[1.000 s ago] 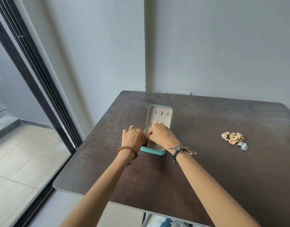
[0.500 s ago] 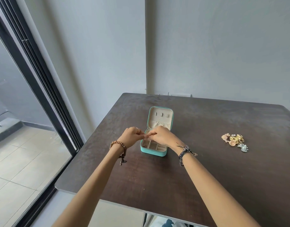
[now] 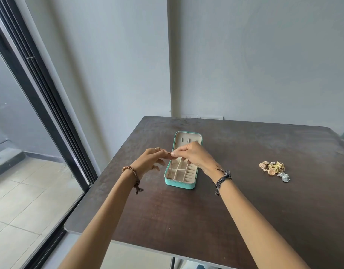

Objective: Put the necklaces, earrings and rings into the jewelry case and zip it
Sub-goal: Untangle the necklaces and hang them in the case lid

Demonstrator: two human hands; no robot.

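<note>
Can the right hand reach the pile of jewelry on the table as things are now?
Probably yes. The pile of jewelry lies in the open on the right hand's own side of the table, and nothing stands between them. However, its fingers are pinching a small item with the left hand.

Couldn't read a single word, number or logo anywhere in this shot. The teal jewelry case (image 3: 179, 184) had no visible brand on it, and the wall (image 3: 264, 55) and dark table (image 3: 245, 210) were plain too.
</note>
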